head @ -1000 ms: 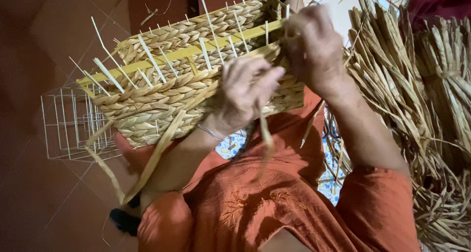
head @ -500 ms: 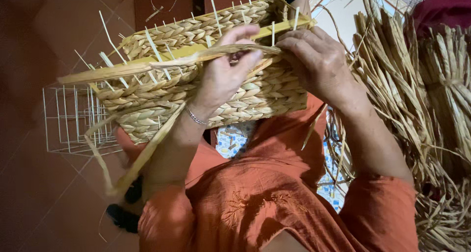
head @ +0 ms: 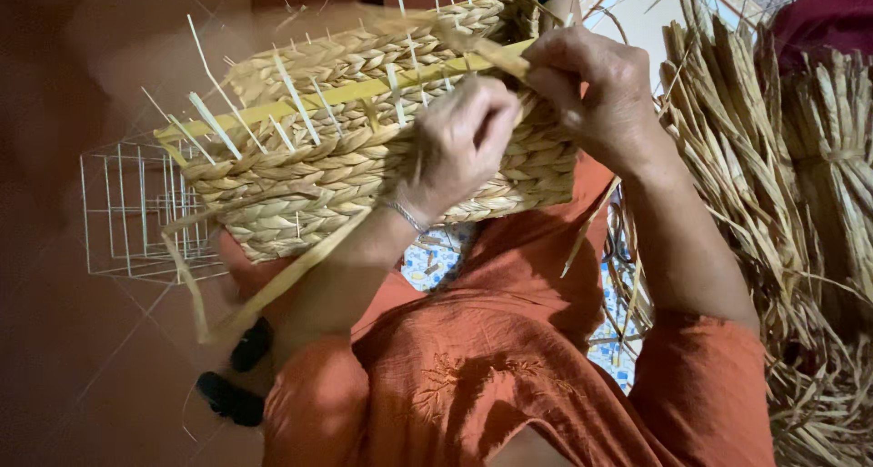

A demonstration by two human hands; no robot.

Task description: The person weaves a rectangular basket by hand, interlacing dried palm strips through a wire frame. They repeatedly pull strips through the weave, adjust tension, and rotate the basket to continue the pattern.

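Heap of long dry straw-coloured reed stalks (head: 800,185) fills the right side, some tied in upright bundles, loose ends trailing toward the floor. Judged to be stock kept within reach of the right arm.

Rectangular basket of thick plaited tan fibre (head: 364,158) sits on the lap against the orange tunic (head: 509,376), tipped so one long woven wall faces the camera and the unfinished rim lies toward the top. Tilt appears to bring the rim row up to both hands. Plaiting is tight and even in horizontal bands; thin pale upright stakes stick out past the top edge at irregular angles; a flat yellowish strip (head: 346,94) runs along the rim between them. One loose flat strand hangs off the lower left corner, blurred.

White wire frame of open rectangular grid (head: 136,212) stands on the reddish tiled floor (head: 55,376) behind the basket's left end, apart from the hands.

Right hand (head: 600,94) at the rim's right end: fingers curled together, pinching the end of the yellowish strip.

Left hand (head: 464,140) lies over the woven wall just below the rim, fingers bent and close together, pressing the plait; thin bracelet at the wrist. Whether it grips a strand cannot be told.
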